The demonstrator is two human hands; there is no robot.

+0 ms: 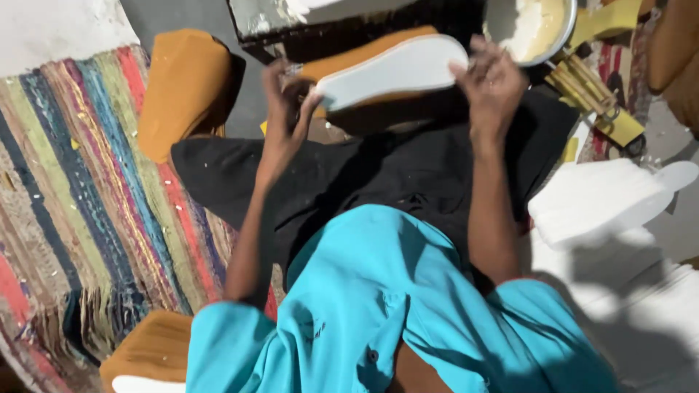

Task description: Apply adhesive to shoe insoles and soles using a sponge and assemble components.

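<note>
Between both hands' fingers (309,98) lies a white sole (393,70).

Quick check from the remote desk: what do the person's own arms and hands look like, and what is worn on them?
Both hands, left hand and right hand, are bare: no gloves, and no rings or watch that I can make out. The forearms are uncovered. A bright turquoise shirt with dark buttons has its sleeves rolled or cut short, ending near the elbows.

Floor-level shoemaking workshop (stacked white soles (604,200), glue bowl (531,29), striped rug (87,189))
</note>
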